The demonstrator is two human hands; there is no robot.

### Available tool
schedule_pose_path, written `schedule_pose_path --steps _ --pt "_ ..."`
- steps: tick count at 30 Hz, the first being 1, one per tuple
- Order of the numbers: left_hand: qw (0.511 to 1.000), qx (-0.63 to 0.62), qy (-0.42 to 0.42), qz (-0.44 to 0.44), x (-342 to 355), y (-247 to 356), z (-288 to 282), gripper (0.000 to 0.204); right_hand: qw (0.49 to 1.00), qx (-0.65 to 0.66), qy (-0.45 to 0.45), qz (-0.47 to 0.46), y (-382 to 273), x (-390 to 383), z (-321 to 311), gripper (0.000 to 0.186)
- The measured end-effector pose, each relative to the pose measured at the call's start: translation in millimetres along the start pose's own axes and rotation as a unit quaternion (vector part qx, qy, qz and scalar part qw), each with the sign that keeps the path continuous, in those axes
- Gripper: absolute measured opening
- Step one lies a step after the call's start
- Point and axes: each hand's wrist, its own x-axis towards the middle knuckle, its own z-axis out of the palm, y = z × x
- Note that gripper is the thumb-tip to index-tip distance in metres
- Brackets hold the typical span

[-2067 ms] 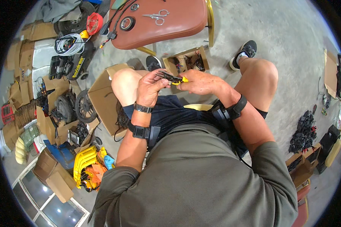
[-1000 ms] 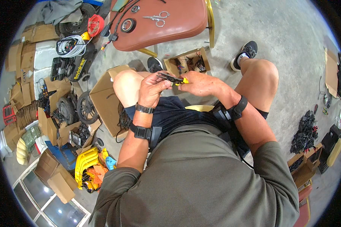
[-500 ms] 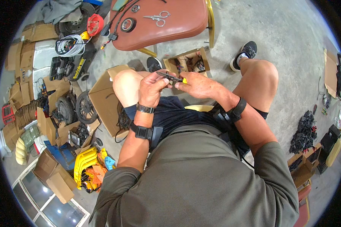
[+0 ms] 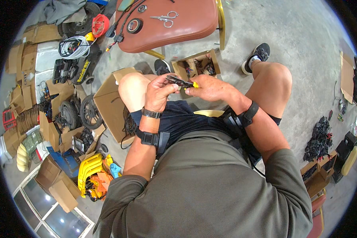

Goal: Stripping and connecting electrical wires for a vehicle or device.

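My right hand [image 4: 211,89] is wrapped round the yellow handles of a dark plier-type tool [image 4: 180,81], which looks like a pair of wire strippers. Its dark jaws point left, towards my left hand [image 4: 158,94]. The fingers of my left hand are pinched together by the jaw end; anything thin between them is too small to make out. Both hands are held above my lap, between my knees. Just beyond them on the floor stands an open cardboard box [image 4: 179,68] with wires and small parts inside.
Ahead, a red-brown padded seat [image 4: 186,33] bears folding scissors [image 4: 167,18], a roll of black tape [image 4: 134,25] and black cables. An open carton [image 4: 107,101] stands by my left knee. Wheels, cartons and yellow items crowd the left; a black cable heap [image 4: 319,137] lies right.
The tool has turned slightly in my right hand, so more of its dark flat side shows. Both hands stay in nearly the same place.
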Motion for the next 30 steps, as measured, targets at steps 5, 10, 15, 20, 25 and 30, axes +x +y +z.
schedule_pose_path --steps 5,10,15,20,25,30 --pt "1.0 -0.002 -0.02 -0.007 0 3 -1 0.029 0.992 0.08 -0.089 0.04 0 4 -2 0.036" --pt "1.0 0.0 -0.021 -0.013 -1 6 1 0.029 0.992 0.076 -0.094 0.034 0 2 -6 0.038" --pt "0.999 0.029 -0.02 -0.013 -2 5 -2 0.027 0.996 0.04 -0.079 0.029 -12 -3 -13 0.044" --pt "0.998 0.051 -0.009 -0.026 -2 5 0 0.029 0.997 -0.007 -0.071 0.023 -13 -4 -13 0.045" --pt "0.997 0.071 -0.017 -0.027 -1 6 -2 0.03 0.997 -0.019 -0.07 0.024 -8 -1 -9 0.046" --pt "0.998 0.063 -0.015 -0.023 1 5 -4 0.03 0.997 -0.04 -0.059 -0.006 -3 -1 -5 0.042"
